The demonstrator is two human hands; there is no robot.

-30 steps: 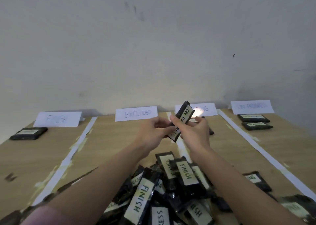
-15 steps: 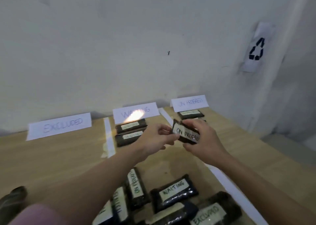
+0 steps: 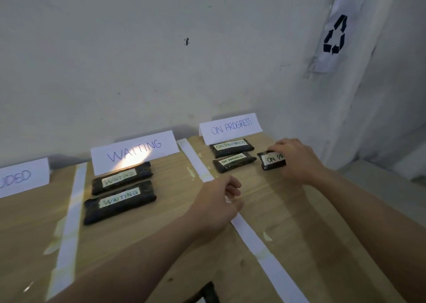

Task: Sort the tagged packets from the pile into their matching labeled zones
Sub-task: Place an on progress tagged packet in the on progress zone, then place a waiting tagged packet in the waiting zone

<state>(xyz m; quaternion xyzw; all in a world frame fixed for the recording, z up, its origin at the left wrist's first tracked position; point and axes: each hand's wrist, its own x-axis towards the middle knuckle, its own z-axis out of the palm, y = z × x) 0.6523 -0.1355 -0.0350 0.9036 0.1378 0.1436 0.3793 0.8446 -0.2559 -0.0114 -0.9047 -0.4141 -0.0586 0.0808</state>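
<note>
Head view, wooden surface (image 3: 288,222) against a white wall (image 3: 138,60). White tape strips divide it into zones; each zone has a folded paper card at the back.

ON PROGRESS zone, right of the tape strip (image 3: 249,235): card (image 3: 230,127) reads "ON PROGRESS". Two dark packets lie just in front of it, one behind the other: rear packet (image 3: 231,147) and front packet (image 3: 234,162), both tagged ON PROGRESS. A third packet (image 3: 271,163) lies to their right, on the surface. Right hand (image 3: 294,161) rests over its right end, fingers (image 3: 275,146) curled around the far edge, clamped on it. Its tag reads "ON PR", the rest covered by the hand.

WAITING zone, between the two strips: card (image 3: 134,150) reads "WAITING". Two packets tagged WAITING, upper one (image 3: 122,177) just in front of the card, lower one (image 3: 119,201) close beside it, nearer the camera. A bright light patch falls on the card's lower edge and the upper packet.

Left hand (image 3: 219,204) sits over the tape strip, fingers loosely curled together, holding nothing; cannot tell whether it touches the surface.

Far left: a third card (image 3: 22,178), cut off by the frame edge, only "UDED" legible. Left strip (image 3: 69,222) runs beside it.

Bottom edge: a dark object (image 3: 206,293), mostly cut off, not identifiable.

On the wall at right, a paper sheet (image 3: 336,32) with a black recycling symbol, wrinkled.
</note>
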